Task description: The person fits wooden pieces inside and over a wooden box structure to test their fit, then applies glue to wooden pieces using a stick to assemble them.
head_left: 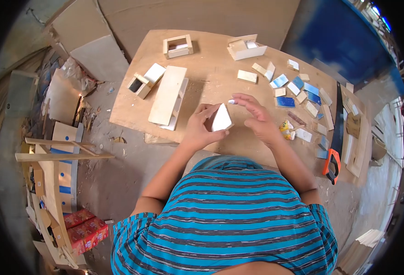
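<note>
My left hand point(201, 128) is closed around a small block with a bright white face point(222, 118), held above the near edge of the table. To its right, my right hand point(257, 118) is raised with fingers stretched out and the thumb apart from them. Something small and white point(232, 101) shows at its fingertips; whether it is a smear or a loose bit I cannot tell. Left of my left hand lies a long wooden piece made of joined boards point(169, 96). A small open wooden box point(140, 86) with a white panel point(155, 73) is beside it.
A wooden frame point(177, 46) and a partly built box point(247, 47) stand at the back of the table point(211, 55). Blue, white and bare wood offcuts point(285, 101) are scattered on the right, near a handsaw point(332, 165). Red cartons point(85, 229) are at lower left.
</note>
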A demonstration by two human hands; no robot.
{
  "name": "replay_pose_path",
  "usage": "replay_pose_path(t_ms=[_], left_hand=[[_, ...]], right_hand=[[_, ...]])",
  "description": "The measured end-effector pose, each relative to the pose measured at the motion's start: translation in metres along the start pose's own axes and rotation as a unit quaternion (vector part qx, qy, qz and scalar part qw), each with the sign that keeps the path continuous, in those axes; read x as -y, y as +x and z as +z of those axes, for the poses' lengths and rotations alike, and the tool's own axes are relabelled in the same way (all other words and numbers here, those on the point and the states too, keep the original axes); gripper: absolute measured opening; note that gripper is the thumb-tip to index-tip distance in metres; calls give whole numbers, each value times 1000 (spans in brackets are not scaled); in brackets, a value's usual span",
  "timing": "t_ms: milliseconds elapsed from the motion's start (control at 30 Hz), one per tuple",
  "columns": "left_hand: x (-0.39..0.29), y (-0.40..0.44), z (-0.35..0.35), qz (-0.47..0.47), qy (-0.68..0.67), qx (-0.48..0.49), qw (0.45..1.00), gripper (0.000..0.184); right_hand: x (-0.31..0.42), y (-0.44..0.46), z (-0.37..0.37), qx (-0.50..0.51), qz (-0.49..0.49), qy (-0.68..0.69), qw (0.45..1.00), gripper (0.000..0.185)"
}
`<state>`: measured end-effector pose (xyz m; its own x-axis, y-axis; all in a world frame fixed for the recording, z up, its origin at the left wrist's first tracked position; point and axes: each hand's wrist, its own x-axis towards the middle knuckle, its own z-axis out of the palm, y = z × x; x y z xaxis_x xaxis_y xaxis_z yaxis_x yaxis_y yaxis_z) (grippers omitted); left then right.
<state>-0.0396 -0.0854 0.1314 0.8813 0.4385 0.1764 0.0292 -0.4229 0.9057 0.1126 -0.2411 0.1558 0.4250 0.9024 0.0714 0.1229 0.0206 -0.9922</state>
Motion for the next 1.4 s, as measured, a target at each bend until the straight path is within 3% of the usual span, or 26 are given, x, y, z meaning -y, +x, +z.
replay_pose_path(t_ms=[267,433,533,633,733,933,1033,1133,1233,1267,1333,1400], left_hand=[[-14,-2,0,-2,133,-26,991,72],[-14,-4,2,7,141,-27,990,71],[-12,-5,2,2,144,-27,989,71],[-12,-5,2,-16,145,-17,989,69],[-11,-6,5,-38,140,-14,989,67],[0,-9,12,-58,129,-11,990,66],[8,-11,15,-40,127,-16,991,66],[14,-13,16,-29,148,-25,988,70],[26,-17,23,-20,193,-18,981,74],[30,-18,25,-14,209,-12,978,75],[38,-20,29,-3,202,16,979,74],[43,-17,37,13,266,33,963,76]], right_hand=[[-22,-6,2,39,-9,-121,992,69],[-36,-10,12,16,-59,-189,980,70],[-37,-12,16,-28,-137,-343,929,66],[-30,-17,22,-37,-151,-502,851,61],[-26,-19,23,-43,-170,-531,829,56],[-26,-22,22,-27,-161,-552,818,51],[-39,-23,20,-40,-146,-455,878,52],[-59,-26,14,-30,-27,-164,986,52],[-60,-36,1,-98,-67,-135,984,53],[-51,-44,-10,-133,-79,-181,971,52],[-12,-60,-38,-199,-98,-273,936,50],[-17,-85,-77,-326,-107,-349,872,43]])
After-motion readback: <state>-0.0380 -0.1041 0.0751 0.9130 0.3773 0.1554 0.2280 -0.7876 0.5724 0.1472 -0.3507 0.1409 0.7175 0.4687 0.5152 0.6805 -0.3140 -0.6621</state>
